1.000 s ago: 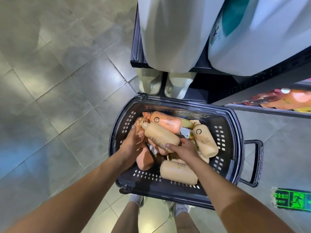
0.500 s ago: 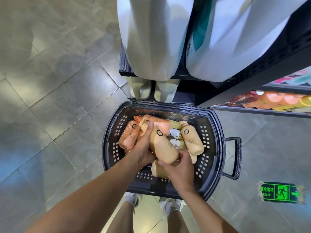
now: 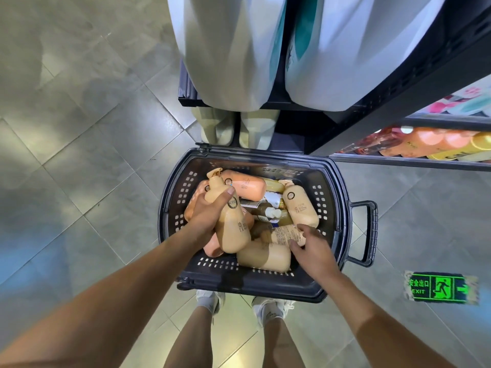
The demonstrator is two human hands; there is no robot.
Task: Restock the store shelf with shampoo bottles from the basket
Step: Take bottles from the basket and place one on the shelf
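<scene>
Since half a second ago our right hand has let go of the tan bottle's base and slid right, and the left hand now carries that bottle alone.

The left hand's fingers wrap round the upper body of the tan bottle, thumb across its front near the round logo. The bottle is tilted, pump end pointing away from us, its base just above the pile in the basket. Our right hand sits low on the pile's near right side. Its thumb and fingers are bent round the end of a label-up bottle that lies flat on top of another tan one. The hold looks light, as if only just closing.

We judge this to be the pick-up step: one bottle is in hand, a second is being taken, and nothing is on its way to the shelf yet. That shelf runs up and to the right of the basket, with orange bottles already standing on it.

Next, the right hand needs a firmer wrap before it lifts, since the label-up bottle rests on rounded neighbours and could roll. Then both bottles must rise clear of the basket rim, turn upright and swing right toward the shelf.
</scene>
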